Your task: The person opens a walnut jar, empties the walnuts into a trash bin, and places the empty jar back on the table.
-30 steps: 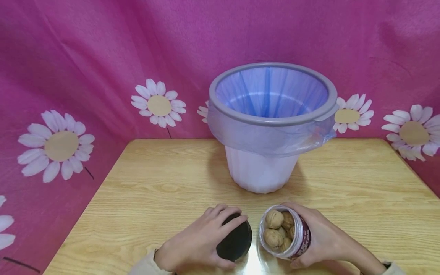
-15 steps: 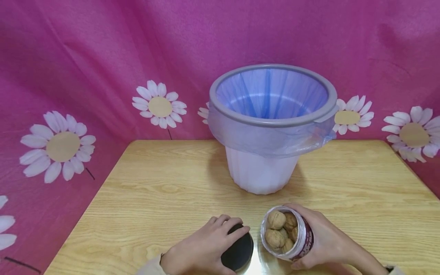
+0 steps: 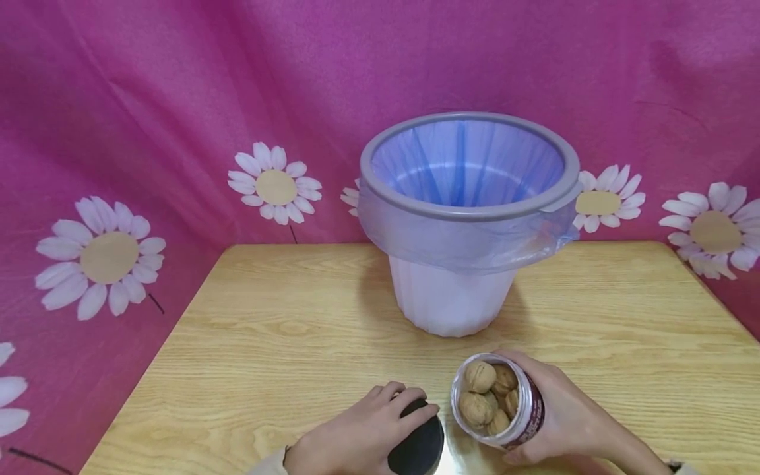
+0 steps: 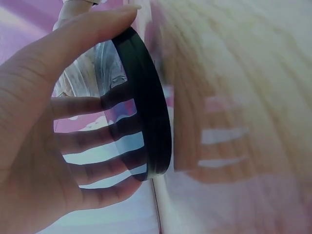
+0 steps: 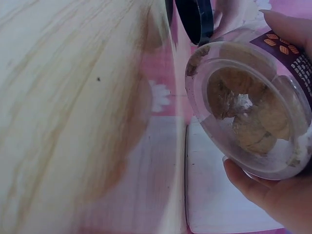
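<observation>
My left hand [image 3: 356,432] grips a round black lid [image 3: 420,441] by its rim, thumb on one side and fingers on the other. In the left wrist view the lid [image 4: 153,117] stands just off the tabletop. Right beside it, my right hand [image 3: 564,415] holds a clear plastic jar [image 3: 536,412] with a dark maroon label. The jar's mouth is uncovered and leans toward the left hand. Several walnuts [image 3: 477,410] fill it. From the right wrist camera, the jar's clear bottom [image 5: 248,109] shows walnuts through it, raised from the table.
Behind the hands stands a white bin [image 3: 451,300] with a grey rim, lined with a blue plastic bag [image 3: 469,244]. It is on a wooden table [image 3: 267,330]. A pink cloth [image 3: 332,72] with white daisies hangs round the back and sides.
The left hand has moved back toward the person and slightly right, carrying the lid. The right hand and the jar have shifted only slightly to the right.
</observation>
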Demonstrator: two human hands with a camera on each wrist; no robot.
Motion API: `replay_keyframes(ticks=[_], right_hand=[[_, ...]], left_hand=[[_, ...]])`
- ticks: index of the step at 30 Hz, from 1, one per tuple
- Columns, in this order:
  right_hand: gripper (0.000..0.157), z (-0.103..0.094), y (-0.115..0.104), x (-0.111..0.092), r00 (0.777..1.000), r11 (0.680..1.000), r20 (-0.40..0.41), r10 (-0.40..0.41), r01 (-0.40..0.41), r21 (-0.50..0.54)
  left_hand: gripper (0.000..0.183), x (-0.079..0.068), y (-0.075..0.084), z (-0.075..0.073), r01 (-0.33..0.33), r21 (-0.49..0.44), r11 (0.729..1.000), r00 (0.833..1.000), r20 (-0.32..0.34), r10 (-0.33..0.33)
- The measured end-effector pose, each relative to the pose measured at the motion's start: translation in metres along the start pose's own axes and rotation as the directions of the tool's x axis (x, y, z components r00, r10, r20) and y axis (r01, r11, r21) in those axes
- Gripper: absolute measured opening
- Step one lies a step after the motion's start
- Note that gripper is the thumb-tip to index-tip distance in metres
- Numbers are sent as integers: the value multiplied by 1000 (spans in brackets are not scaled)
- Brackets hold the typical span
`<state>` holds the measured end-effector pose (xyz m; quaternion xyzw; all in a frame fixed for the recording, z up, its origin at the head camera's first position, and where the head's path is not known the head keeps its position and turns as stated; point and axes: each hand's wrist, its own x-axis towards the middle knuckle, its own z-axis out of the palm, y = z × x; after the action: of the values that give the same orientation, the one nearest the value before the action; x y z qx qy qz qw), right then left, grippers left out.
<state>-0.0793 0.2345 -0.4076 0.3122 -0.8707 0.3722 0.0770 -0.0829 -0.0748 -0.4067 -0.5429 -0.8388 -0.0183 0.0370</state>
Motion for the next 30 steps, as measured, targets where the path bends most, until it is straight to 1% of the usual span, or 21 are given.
replay_keyframes(ticks=[6,11,22,24,30], right_hand=[[110,0,0,1,1000,1000,-13,-11,11,0],[110,1,0,-1,1000,1000,-3,4,-4,27],[110,2,1,-2,1000,999,-6,3,-2,41],[109,1,1,-2,1000,999,1,8,-8,42],[110,1,0,-2,1000,999,16,18,-18,34]], left_hand=[[88,1,0,2,28,5,1000,999,-42,-28],[87,0,1,3,37,15,999,998,-48,-36],[85,1,3,8,45,-4,999,999,-12,-45],[85,0,2,7,51,-10,999,999,2,-51],[85,0,2,6,82,-79,993,995,63,-77]])
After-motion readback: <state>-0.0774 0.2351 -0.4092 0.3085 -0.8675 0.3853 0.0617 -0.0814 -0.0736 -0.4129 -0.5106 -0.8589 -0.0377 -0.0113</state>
